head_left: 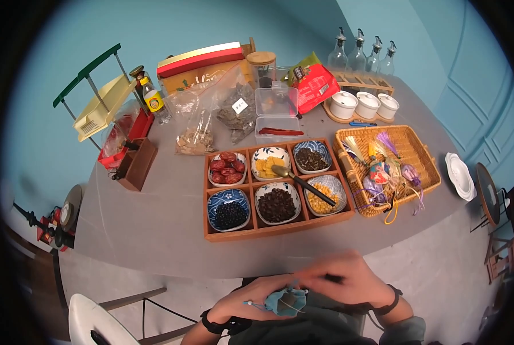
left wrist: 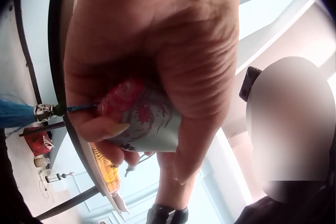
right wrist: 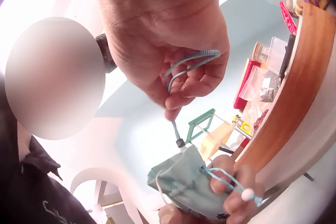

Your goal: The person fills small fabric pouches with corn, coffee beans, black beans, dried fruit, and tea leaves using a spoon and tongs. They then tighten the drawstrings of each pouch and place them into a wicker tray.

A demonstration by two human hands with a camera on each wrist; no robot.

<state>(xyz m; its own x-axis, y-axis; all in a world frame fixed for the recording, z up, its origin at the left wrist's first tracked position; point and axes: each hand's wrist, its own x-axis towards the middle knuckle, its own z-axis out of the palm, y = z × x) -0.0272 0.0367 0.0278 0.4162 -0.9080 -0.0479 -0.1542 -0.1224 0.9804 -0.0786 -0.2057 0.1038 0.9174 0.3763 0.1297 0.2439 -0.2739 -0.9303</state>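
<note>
My left hand (head_left: 245, 296) grips a small light teal drawstring pouch (head_left: 288, 301) in front of my body, just off the near table edge. In the left wrist view the pouch (left wrist: 155, 124) shows a pink and grey floral print, and a blue tassel (left wrist: 16, 111) hangs from a silver bead. Above the pouch, my right hand (head_left: 343, 279) pinches a loop of teal cord (right wrist: 194, 57) that runs down to a dark bead at the pouch's mouth. A second drawstring with a white bead (right wrist: 247, 194) lies beside the left fingers. The pouch mouth looks gathered but partly spread.
A wooden divided tray (head_left: 268, 233) holds bowls of dates, beans and dried herbs, with a scoop (head_left: 303, 185) lying across it. To its right, a wicker basket (head_left: 426, 155) carries tasselled sachets. Behind are plastic bags (head_left: 191, 115), a clear box (head_left: 277, 103), white jars (head_left: 344, 106) and glass bottles.
</note>
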